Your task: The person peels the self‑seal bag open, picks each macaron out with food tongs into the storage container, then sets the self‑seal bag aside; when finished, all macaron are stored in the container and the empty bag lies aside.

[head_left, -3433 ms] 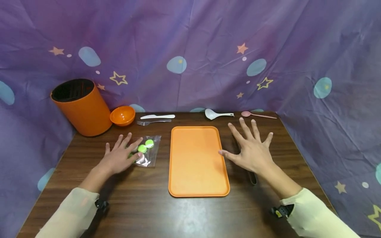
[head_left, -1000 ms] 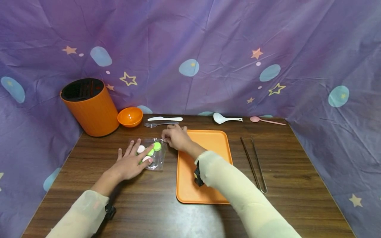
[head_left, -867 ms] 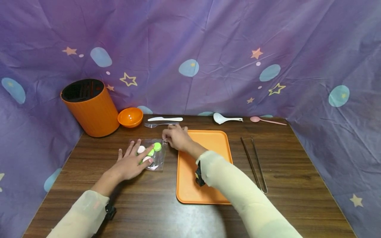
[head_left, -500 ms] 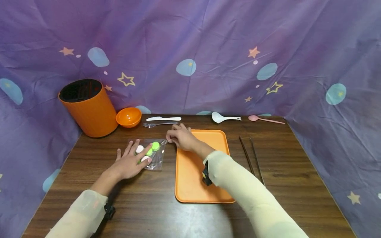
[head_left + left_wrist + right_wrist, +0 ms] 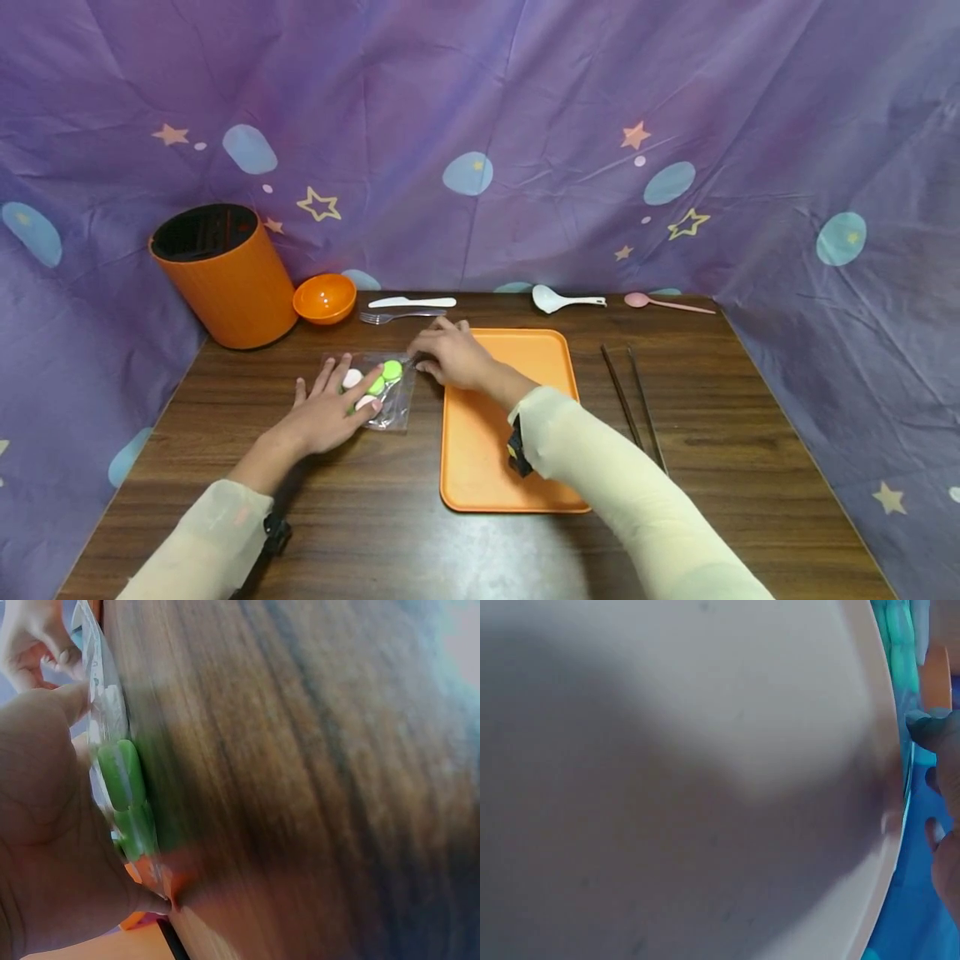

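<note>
A clear plastic bag [image 5: 400, 410] lies on the table left of the tray, with several round green and white pieces [image 5: 392, 370] inside that resemble macarons. My left hand [image 5: 322, 417] rests on the bag with fingers spread, partly covering the pieces. In the left wrist view, green pieces [image 5: 121, 774] show beside my palm through the film. Reaching across the orange tray [image 5: 480, 467], my right hand [image 5: 457, 357] pinches the bag's upper right corner between thumb and fingertips. The right wrist view shows my thumb [image 5: 928, 729] at the bag's edge.
Dark tongs [image 5: 622, 396] lie right of the tray. Along the back are an orange cylindrical holder [image 5: 232, 292], an orange bowl [image 5: 325, 298], a white knife [image 5: 412, 302], a clear fork [image 5: 401, 316], a white ladle [image 5: 547, 300] and a pink spoon [image 5: 637, 300].
My right hand has come from above the tongs, leftward across the tray, and taken hold of the bag's corner. Lately it shifts only slightly there. My left hand stays spread on the bag.
</note>
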### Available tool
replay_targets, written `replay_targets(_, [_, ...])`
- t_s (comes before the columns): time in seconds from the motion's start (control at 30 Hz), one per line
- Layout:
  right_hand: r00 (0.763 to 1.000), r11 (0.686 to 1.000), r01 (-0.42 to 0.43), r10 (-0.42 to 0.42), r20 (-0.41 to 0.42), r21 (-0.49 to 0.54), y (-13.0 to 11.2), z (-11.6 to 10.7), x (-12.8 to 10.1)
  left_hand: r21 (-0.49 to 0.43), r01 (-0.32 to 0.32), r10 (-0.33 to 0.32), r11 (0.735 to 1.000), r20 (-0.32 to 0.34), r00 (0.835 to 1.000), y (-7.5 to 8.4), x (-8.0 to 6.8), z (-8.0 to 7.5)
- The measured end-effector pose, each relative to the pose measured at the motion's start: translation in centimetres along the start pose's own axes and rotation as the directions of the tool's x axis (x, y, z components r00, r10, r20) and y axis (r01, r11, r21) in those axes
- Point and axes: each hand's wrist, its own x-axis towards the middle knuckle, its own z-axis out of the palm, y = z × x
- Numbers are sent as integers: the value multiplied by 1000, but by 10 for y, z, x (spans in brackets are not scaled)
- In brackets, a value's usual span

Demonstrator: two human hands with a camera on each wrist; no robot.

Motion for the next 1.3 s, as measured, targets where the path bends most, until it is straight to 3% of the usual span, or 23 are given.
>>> replay_targets(0.37, [998,994,51,-48,31,-96,-17,7,5,68,29,-31,997,22,999,3,5,2])
replay_targets(0.67, [990,986,133,-128,58,-105,-28,5,4,70,25,-26,997,7,1000,3,3,1])
replay_targets(1.0, [996,988,51,-40,78,-145,-27,9,6,27,21,-22,999,6,1000,3,0,-1])
replay_targets(1.13, [998,984,48,-39,56,-173,-27,11,5,-2,24,-24,1000,13,1000,1,1,0])
replay_targets(1.3, [995,973,61,-42,88,-224,-26,11,1,-7,29,-29,1000,15,999,-4,4,3])
